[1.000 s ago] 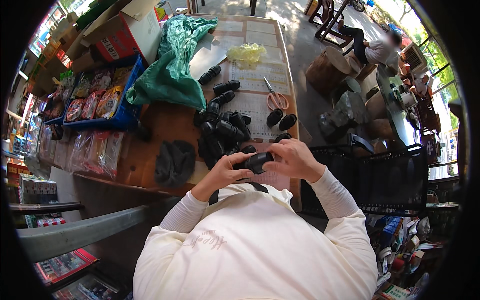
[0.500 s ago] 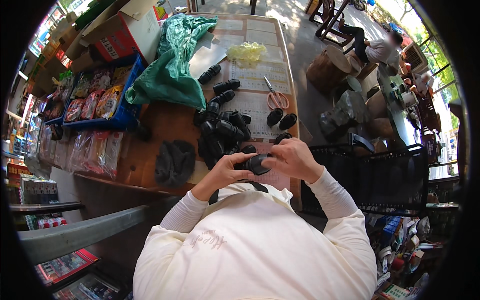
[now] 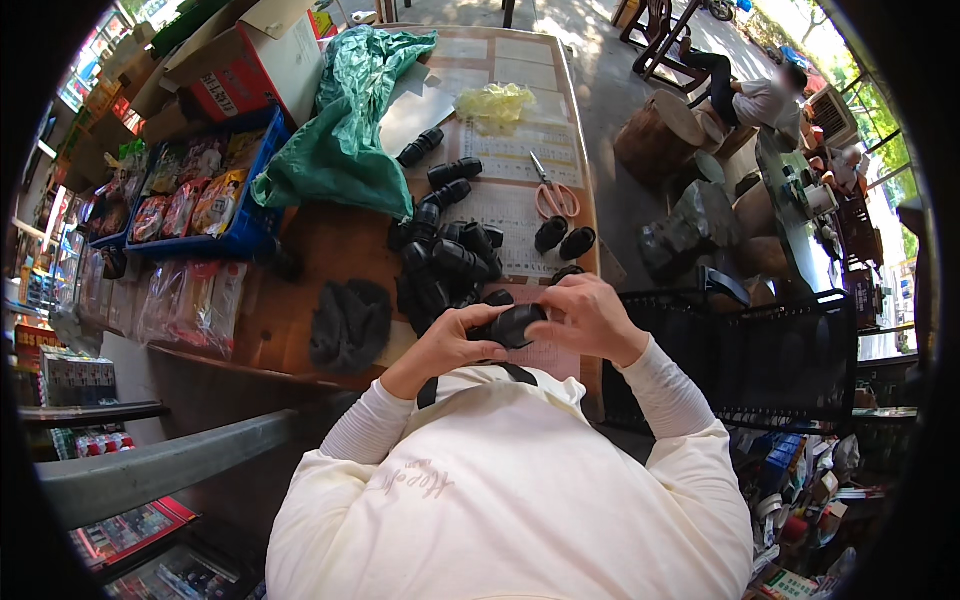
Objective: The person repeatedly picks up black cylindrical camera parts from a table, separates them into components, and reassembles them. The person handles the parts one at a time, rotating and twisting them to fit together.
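Note:
Close to my body, over the table's near edge, my left hand (image 3: 462, 338) is wrapped round a black plastic pipe fitting (image 3: 515, 326) from its left side. My right hand (image 3: 590, 318) has its fingers closed at the fitting's right end. Just beyond lies a heap of similar black fittings (image 3: 458, 262), with several more trailing off toward the far side. Two fittings (image 3: 577, 243) stand apart on the right, below scissors with pink handles (image 3: 557, 202). What my right fingertips pinch at the fitting's end is partly hidden.
A dark cloth (image 3: 350, 326) lies left of the heap. Behind it are a green plastic bag (image 3: 345, 150), a crumpled yellow bag (image 3: 494, 104) and a blue crate (image 3: 262, 215) of packets. A black chair (image 3: 740, 350) stands right; a person (image 3: 765, 100) sits beyond.
Both hands stay in nearly the same place. My right hand's fingers have shifted slightly at the end of the fitting, which has tilted a little.

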Available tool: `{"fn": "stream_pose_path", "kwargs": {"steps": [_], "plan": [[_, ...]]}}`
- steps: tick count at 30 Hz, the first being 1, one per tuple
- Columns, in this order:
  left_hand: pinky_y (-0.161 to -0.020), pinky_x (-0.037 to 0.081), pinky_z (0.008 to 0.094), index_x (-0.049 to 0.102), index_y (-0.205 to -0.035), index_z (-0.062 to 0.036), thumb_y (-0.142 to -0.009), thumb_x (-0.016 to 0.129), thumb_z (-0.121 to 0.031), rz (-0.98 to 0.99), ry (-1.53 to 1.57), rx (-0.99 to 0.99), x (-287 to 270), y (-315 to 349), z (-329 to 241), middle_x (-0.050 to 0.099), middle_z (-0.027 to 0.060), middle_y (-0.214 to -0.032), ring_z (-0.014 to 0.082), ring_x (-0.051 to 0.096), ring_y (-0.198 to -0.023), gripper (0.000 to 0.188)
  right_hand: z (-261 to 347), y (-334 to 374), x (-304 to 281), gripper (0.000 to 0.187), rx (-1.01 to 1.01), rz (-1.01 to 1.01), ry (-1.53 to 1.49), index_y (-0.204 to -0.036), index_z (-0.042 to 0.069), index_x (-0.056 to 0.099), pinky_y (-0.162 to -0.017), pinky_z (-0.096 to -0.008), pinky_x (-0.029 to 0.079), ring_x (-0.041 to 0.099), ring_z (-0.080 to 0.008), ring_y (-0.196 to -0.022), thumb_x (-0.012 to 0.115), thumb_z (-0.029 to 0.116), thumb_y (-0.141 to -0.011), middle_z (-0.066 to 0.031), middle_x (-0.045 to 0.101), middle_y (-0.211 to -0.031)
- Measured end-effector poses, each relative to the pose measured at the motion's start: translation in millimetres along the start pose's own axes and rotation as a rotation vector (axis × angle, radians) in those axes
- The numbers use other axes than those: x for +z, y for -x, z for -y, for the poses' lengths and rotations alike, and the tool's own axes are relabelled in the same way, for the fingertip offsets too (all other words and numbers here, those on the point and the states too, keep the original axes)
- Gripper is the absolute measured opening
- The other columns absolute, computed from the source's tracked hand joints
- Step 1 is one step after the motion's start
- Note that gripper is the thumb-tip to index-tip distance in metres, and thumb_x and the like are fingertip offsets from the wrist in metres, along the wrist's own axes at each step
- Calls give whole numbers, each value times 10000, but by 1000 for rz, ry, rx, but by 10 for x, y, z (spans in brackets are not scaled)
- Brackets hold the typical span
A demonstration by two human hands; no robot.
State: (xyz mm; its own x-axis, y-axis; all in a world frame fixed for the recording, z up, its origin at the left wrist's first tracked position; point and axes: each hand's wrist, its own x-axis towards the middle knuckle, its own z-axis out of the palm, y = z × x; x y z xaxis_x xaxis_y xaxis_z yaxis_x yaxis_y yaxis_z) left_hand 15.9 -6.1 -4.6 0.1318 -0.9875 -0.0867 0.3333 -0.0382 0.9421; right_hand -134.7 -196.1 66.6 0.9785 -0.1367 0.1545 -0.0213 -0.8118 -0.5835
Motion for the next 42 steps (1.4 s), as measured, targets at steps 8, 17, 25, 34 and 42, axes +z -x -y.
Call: {"fn": "stream_pose_path", "kwargs": {"steps": [8,17,25,34,42], "plan": [[-894,456,250,547,-1325,0,-768,762,-19,18,-53,36,-16,-9,43,607,30,-1113,88,547,-992,597,23,-34,35,328,-4,-68,-52,-951,69,685,-688,-349,481,617,-234,-701,762,318,-752,-58,646,-734],[-825,486,237,391,-1447,-17,-754,779,-32,-32,-27,-24,6,-8,16,586,58,-1116,100,543,-969,795,35,-17,-16,382,206,39,-44,-1022,79,666,-689,-348,477,607,-213,-664,733,374,-787,-60,650,-756],[-870,472,257,393,-1442,-30,-774,747,-4,-101,-127,49,17,-44,115,584,60,-1112,123,555,-975,757,62,-8,189,352,124,-47,45,-1057,63,664,-773,-376,463,621,-261,-728,710,314,-813,-80,651,-763],[-1037,409,341,451,-1314,-55,-815,687,67,-308,547,346,44,-152,54,550,123,-1294,214,510,-1232,566,-123,96,612,628,423,38,-1114,-1429,96,295,-802,-306,520,624,-190,-919,528,458,-971,-109,590,-1092],[-981,464,335,468,-1253,-58,-800,751,-32,-338,242,320,18,-2,23,553,110,-1234,200,545,-1143,535,-96,102,568,284,554,-97,-1494,-1184,78,535,-716,-252,532,615,-106,-794,547,289,-994,-33,610,-979]]}}
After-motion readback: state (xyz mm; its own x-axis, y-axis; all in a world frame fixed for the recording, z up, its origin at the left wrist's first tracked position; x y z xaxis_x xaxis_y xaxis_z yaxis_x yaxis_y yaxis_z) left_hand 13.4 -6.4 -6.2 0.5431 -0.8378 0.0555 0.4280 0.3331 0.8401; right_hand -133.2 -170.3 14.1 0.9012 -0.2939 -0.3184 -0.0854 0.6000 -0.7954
